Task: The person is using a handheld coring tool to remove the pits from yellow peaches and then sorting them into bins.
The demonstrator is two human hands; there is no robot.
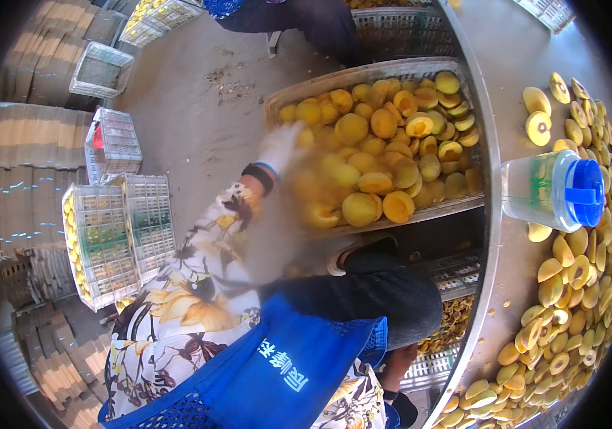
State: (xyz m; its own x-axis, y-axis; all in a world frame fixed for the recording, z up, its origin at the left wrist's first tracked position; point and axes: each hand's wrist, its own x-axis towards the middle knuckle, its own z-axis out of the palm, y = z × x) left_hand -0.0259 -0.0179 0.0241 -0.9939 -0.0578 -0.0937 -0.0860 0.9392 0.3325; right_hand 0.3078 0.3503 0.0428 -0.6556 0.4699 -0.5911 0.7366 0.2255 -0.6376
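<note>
My left hand [280,149], in a white work glove with a dark band at the wrist, is over the left side of a plastic crate [332,82]. Motion blur hides its fingers, so whether it grips a fruit cannot be told. Halved yellow stone fruits [351,128], apricots or peaches, fill that crate, several with the pit hollow facing up. My right hand is out of view. On the metal worktable [509,332] to the right lies a long heap of halved fruits [568,305], some with the pit still in. A clear plastic bottle [533,190] with a blue lid stands beside them.
Another person's dark-clad leg [327,27] is beyond the crate. More crates [402,32] sit under the table edge. White crates [105,241] of yellow fruit, a crate with nothing visible inside [99,72] and stacked flattened cardboard [27,134] line the left. My blue apron [284,359] drapes my lap.
</note>
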